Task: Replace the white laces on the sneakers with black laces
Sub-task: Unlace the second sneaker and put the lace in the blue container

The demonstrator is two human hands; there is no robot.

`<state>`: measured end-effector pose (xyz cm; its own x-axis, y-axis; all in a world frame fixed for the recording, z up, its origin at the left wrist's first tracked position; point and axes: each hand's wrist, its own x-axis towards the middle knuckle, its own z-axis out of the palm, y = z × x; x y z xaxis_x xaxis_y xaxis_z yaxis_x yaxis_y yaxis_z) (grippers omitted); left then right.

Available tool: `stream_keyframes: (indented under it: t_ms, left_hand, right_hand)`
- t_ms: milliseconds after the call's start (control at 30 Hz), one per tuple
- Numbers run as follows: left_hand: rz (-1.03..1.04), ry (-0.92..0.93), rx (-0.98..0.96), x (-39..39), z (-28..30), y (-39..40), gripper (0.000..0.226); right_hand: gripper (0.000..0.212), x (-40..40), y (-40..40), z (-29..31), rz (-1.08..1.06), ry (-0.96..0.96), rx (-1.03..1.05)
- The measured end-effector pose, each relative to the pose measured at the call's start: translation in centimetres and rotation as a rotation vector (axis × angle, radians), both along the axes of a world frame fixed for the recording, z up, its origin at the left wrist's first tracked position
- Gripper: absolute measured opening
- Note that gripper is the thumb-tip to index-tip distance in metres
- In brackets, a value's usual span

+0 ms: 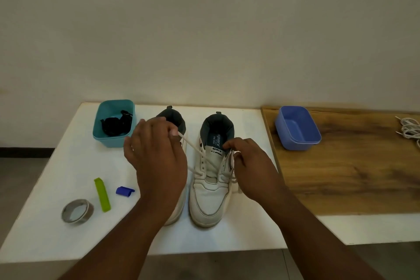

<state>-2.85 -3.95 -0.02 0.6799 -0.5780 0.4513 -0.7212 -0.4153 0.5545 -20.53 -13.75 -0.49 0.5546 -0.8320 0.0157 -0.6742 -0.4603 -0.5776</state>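
R sneaker (210,191), toe toward you, long axis near-to-far, white table (68,234). Your L hand (156,154) pinches the white lace (193,146), pulled taut up-left of its eyelets. R hand (252,166), nearer, grips lace at sneaker's R side. Lace half out, I judge. Black laces (113,126) in teal bin (113,141), far-left of sneaker.
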Motion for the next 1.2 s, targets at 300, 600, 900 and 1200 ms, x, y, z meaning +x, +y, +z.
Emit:
stream_keyframes:
  t_ms: [300,600,900,1200]
  left_hand:
    - [-0.392,-0.142,0.42,-2.4,-2.0,-0.4,0.015]
    - [0.044,0.474,-0.588,0.3,2.4,0.0,0.013]
    - [-0.075,0.442,-0.335,-0.4,2.0,0.2,0.015]
    - [0.145,0.244,-0.008,0.0,1.0,0.2,0.033]
  right_hand:
    - [0.04,0.1,0.2,0.3,-0.007,-0.003,0.031]
    - [0.037,-0.1,0.1,0.2,-0.015,-0.028,0.05]
    - [0.044,-0.1,0.7,0.9,0.029,0.011,0.033]
    - [0.021,2.0,2.8,0.7,0.184,0.259,-0.149]
